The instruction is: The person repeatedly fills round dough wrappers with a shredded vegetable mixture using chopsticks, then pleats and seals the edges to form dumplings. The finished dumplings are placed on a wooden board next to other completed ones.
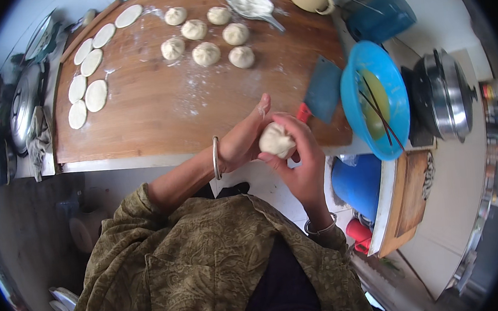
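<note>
Between my hands is a pleated, filled dough bun (275, 141), above the near edge of the wooden dough board (150, 132). My left hand (243, 140) cradles it from the side with the thumb pointing up; its other fingers are mostly hidden behind the bun. The thumb and curled fingers of my right hand (305, 151) grip the bun's pleated side. Farther back on the board sit several shaped buns (206, 54). Flat round dough wrappers (96, 95) lie along the left side, partly in a curved row.
A rolling pin (92, 29) lies at the back left edge. At the back is a scoop of flour (248, 1). A red-handled cleaver (323, 90) lies right of my hands, beside a blue basin (396, 100) holding yellow filling and chopsticks (377, 112). A steel pot (448, 96) stands farther right.
</note>
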Tool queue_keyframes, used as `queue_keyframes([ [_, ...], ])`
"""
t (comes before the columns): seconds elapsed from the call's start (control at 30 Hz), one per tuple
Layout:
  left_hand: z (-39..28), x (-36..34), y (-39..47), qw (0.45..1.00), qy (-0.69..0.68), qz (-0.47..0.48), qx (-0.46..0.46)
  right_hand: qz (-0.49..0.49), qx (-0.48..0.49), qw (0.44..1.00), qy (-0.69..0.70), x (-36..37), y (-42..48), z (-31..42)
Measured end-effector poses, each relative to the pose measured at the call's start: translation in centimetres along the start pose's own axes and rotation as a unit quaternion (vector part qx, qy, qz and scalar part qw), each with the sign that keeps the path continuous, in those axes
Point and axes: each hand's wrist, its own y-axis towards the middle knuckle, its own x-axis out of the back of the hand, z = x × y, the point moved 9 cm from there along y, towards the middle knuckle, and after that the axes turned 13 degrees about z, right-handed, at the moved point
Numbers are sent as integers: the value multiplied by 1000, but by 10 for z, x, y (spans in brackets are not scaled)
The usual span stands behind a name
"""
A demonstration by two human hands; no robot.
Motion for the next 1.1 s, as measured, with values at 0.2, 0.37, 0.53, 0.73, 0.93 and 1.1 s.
queue_keyframes([
  [0.2,-92,135,-93,880,313,-297,-196,-57,-102,860,497,-41,87,-77],
  [0.37,-208,242,-165,610,565,-514,-210,-11,-43,935,351,-39,216,-68],
  [0.53,-249,266,-130,365,783,-504,3,0,28,1000,6,-45,356,-87],
  [0.73,-250,276,-132,384,776,-499,34,95,2,969,-228,-101,439,-126],
  [0.93,-250,277,-134,399,769,-499,33,98,18,963,-249,-92,438,-119],
  [1.1,-253,273,-137,397,766,-505,25,-155,77,985,-18,-46,309,-64],
])
